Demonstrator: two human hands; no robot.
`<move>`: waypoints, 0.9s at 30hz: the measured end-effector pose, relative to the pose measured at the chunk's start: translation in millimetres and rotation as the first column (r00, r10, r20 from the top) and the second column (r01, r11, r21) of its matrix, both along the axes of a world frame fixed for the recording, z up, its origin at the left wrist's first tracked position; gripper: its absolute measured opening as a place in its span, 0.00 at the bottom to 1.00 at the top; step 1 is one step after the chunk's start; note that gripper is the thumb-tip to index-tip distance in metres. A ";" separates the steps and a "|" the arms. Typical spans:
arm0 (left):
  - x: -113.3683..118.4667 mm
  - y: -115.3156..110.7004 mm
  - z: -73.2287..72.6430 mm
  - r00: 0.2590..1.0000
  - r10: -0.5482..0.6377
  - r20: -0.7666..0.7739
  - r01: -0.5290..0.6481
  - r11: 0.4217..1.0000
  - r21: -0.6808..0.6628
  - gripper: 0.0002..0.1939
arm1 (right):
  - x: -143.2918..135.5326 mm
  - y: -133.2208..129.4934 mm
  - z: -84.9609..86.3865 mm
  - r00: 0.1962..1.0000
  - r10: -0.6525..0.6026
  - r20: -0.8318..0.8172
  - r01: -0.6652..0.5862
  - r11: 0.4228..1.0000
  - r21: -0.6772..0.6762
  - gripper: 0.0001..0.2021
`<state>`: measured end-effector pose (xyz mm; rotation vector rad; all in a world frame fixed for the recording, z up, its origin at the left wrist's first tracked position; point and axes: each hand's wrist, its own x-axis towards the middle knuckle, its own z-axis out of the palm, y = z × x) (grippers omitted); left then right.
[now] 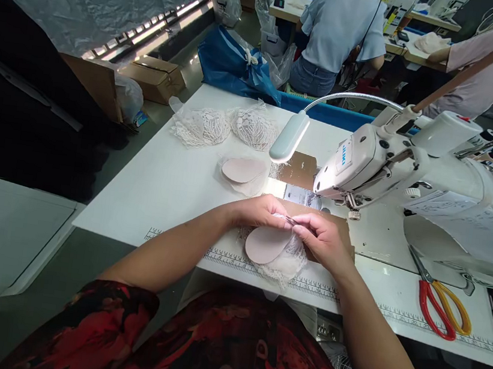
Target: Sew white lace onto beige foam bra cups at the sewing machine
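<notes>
Close to the table's front edge, my left hand (265, 211) pinches the upper edge of a white lace bra cup (283, 265). A pale pink oval pad (263, 245) lies on the lace and hangs below my fingers. My right hand (319, 236) is closed on the same edge, its fingertips almost meeting those of the left. A thin dark sliver (291, 220) shows between the fingertips; its kind I cannot make out. Just beyond my left hand rests another pale pad (243, 170) on sheer fabric. Both hands are in front of the sewing machine (358, 163).
Two lace cups (254, 126) lie at the back of the white table (132, 187). A lamp (290, 136) hangs over the machine bed. Scissors (442, 301) with red and yellow handles lie at right. A blue bag (235, 62) sits behind the table; a person (341, 33) works beyond.
</notes>
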<state>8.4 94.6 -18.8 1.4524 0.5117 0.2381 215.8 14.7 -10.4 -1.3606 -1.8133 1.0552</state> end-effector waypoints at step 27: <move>-47.8 -30.5 5.8 0.951 0.242 -0.192 -0.279 0.941 -0.193 0.31 | 11.8 -13.6 -13.2 0.941 -0.153 -0.302 0.069 0.960 -0.271 0.07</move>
